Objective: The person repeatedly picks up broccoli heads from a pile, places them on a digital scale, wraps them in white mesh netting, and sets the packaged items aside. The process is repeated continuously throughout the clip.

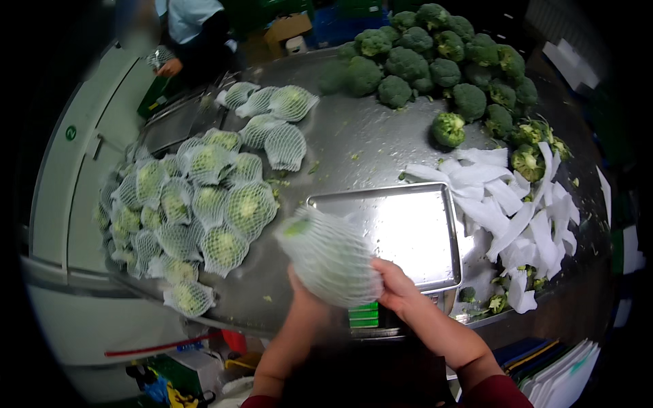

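Between my two hands is a head of broccoli in a white foam net sleeve [331,255], blurred by motion and tilted with its stem end up and to the left. My left hand [302,288] grips its lower left side, the fingers mostly hidden behind the net. My right hand [393,283] pinches the net's right edge. Just behind them lies a shiny metal tray [408,229] on a weighing scale, whose green display [363,315] shows partly below the sleeve. Flat white foam net sleeves [490,188] lie in a loose heap right of the tray.
Bare broccoli heads [408,64] are piled at the back right of the steel table [336,137]. Netted broccoli heads [194,204] crowd the left side, with several more netted heads [275,115] behind. Across the table, a person's hand [170,67] holds a netted item.
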`<action>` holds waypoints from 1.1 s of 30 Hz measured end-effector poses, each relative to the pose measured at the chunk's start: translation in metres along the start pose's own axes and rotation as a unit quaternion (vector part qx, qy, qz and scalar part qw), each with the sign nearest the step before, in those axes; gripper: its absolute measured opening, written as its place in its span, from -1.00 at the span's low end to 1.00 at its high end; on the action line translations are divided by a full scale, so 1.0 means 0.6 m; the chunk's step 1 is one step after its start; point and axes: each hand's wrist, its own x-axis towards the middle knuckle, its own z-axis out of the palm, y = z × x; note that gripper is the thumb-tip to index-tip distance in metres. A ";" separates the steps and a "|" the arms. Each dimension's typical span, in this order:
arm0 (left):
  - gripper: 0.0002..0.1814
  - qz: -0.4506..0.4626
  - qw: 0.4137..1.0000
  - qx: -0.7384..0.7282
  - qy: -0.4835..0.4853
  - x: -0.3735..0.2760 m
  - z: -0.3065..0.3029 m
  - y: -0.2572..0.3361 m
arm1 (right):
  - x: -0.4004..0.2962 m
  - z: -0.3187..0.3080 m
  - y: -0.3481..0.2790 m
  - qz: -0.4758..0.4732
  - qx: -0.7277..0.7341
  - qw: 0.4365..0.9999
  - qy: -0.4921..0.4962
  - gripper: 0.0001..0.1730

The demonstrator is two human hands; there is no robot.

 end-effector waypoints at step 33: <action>-0.54 0.134 0.977 0.012 -0.163 0.200 -0.151 0.164 | 0.017 0.004 -0.271 -0.469 -0.729 0.499 0.001 0.06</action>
